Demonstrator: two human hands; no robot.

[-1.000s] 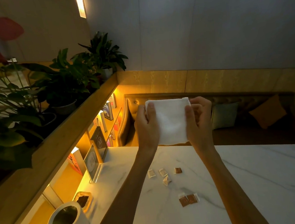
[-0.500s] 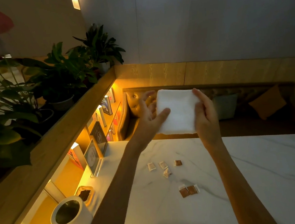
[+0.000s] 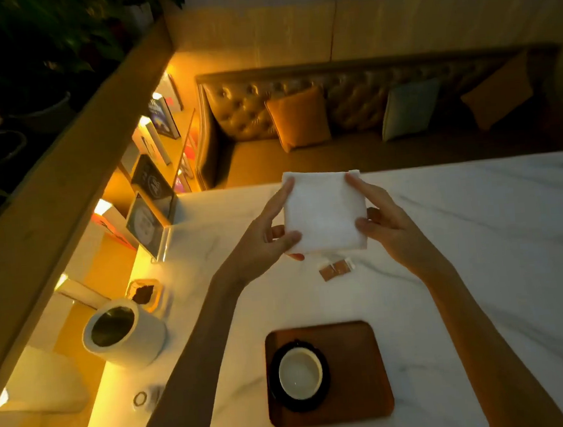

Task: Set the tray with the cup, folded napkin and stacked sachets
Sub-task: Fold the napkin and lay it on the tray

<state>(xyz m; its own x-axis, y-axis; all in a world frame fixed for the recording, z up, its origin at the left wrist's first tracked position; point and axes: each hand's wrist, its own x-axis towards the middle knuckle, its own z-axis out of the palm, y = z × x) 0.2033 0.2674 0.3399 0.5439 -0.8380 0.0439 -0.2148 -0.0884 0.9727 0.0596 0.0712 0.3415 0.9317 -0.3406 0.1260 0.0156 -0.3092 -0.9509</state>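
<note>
Café-like lounge: tufted bench with cushions, marble table, lit bookshelf.

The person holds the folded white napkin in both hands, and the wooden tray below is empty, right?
Not quite. The head view shows the wooden tray is not empty: a white cup on a dark saucer stands on its left part. The left hand and right hand do hold the folded white napkin.
</note>
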